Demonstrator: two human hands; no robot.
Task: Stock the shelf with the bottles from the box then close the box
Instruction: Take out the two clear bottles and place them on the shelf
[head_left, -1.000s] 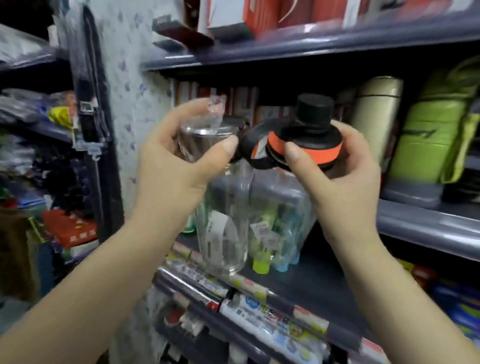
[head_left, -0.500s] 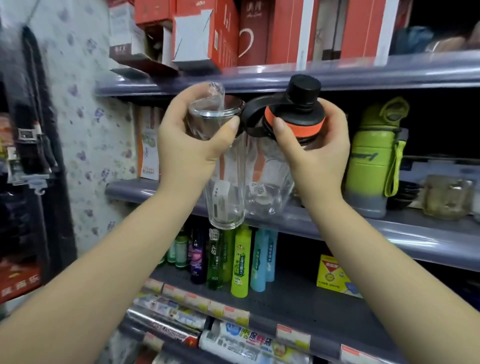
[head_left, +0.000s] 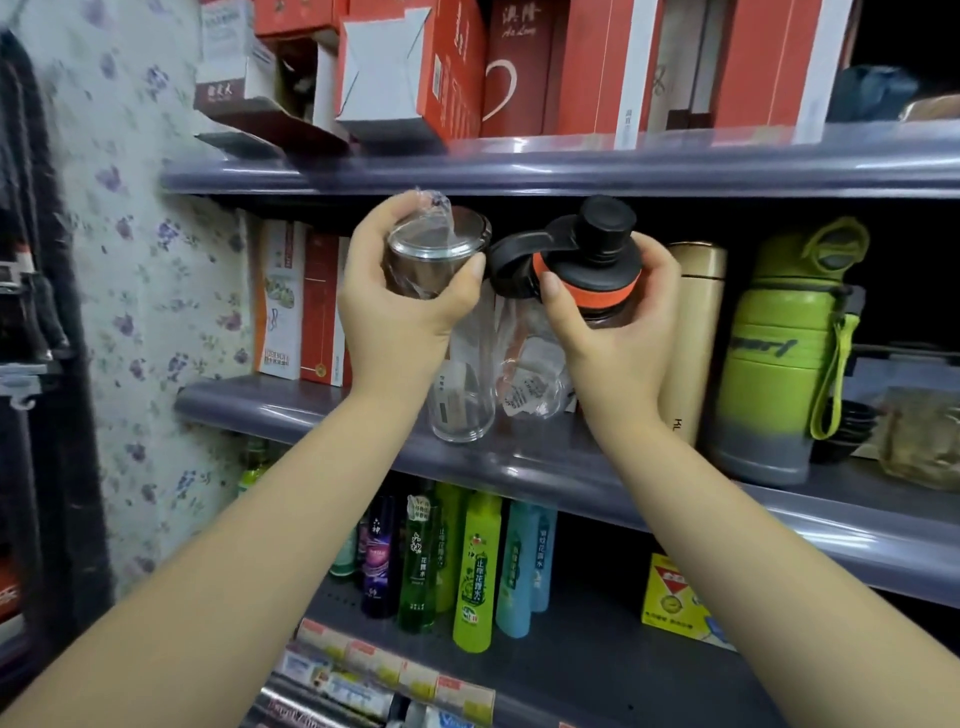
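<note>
Both bottles have risen over the last second, from level with the lower shelf of sprays up to the middle shelf (head_left: 322, 410).

Left hand (head_left: 410, 301) grips the clear bottle (head_left: 457, 395) round its top, thumb across the front just under the steel lid. Loose plastic wrap sticks up above the fingers (head_left: 387, 223). The bottle's base hangs at the shelf lip, not yet set down as far as can be told.

Right hand (head_left: 613, 338) grips the orange-banded bottle (head_left: 587, 270) just below its black cap, thumb on the band, fingers curled behind. Its wrapped body hangs below the hand, over the shelf; whether it touches the board is hidden by the wrist.

The two bottles sit side by side, caps nearly touching, between the hands.

Beyond the right fingers: a gold flask (head_left: 696, 338), then a green flask (head_left: 789, 353). Beyond the left fingers: red and white cartons (head_left: 301, 306). The gap between looks like the slot.

Judgement: lift done, placing is the step in hand. Next: push both in and lower them upright, then let go. Risk: slippery wrap, and knocking the gold flask. The box is out of view, so closing it is still to do.
</note>
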